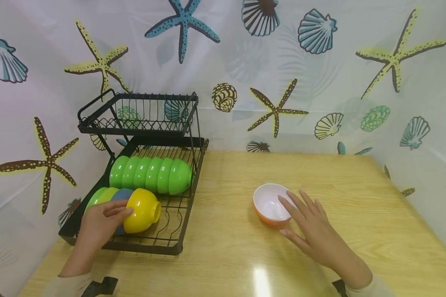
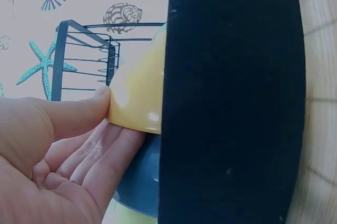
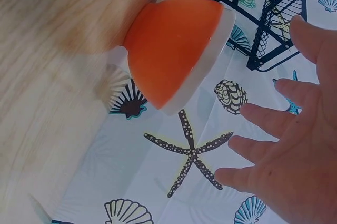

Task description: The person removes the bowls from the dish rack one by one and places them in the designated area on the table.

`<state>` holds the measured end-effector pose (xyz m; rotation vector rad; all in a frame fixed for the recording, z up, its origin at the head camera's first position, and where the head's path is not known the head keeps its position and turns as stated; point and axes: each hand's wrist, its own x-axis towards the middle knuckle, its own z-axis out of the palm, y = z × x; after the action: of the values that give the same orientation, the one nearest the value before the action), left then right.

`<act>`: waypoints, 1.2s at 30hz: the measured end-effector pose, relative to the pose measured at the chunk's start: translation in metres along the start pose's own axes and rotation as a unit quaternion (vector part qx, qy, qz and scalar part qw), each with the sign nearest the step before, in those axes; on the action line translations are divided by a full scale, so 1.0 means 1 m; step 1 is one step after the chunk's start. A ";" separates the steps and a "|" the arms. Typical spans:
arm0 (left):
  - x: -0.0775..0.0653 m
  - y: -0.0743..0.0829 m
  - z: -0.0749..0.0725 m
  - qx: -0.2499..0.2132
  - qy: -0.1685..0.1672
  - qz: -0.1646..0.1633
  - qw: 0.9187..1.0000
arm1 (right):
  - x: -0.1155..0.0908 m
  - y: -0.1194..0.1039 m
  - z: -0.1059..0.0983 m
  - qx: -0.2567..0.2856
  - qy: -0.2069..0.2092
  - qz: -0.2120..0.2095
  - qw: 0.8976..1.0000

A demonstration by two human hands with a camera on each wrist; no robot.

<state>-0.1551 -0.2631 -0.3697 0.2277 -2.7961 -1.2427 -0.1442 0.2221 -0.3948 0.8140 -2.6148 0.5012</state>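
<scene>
My left hand [image 1: 102, 220] pinches the rim of a yellow bowl [image 1: 141, 211] between thumb and fingers. The bowl lies tipped on its side at the front of the black dish rack [image 1: 178, 247], against a blue bowl [image 2: 139, 176]. An orange bowl [image 3: 171, 50] with a white inside stands upright on the table. Over its right side hovers my right hand [image 1: 312, 233], fingers spread and holding nothing. In the right wrist view a gap shows between those fingers and the bowl.
A row of green bowls [image 1: 154, 175] stands on edge in the rack behind the yellow one. More green bowls sit left of the blue bowl. Above is the rack's upper tier [image 1: 134, 132]. A patterned curtain [image 1: 230, 132] hangs behind the wooden table [image 1: 226, 247].
</scene>
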 end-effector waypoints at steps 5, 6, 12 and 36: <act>0.001 -0.002 0.000 -0.017 -0.011 -0.012 1.000 | 0.000 0.000 0.000 -0.001 -0.001 -0.003 1.000; 0.001 -0.002 0.000 -0.021 -0.013 -0.012 1.000 | 0.000 0.000 0.000 -0.001 -0.002 -0.004 1.000; 0.003 -0.001 -0.001 -0.055 -0.022 -0.022 0.998 | 0.000 0.002 0.001 0.000 -0.005 -0.007 1.000; 0.002 0.009 -0.001 -0.135 -0.036 -0.059 0.988 | 0.000 0.002 0.005 0.007 0.003 -0.022 1.000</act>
<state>-0.1574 -0.2581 -0.3630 0.3383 -2.6651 -1.6696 -0.1466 0.2216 -0.3995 0.8717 -2.5855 0.5098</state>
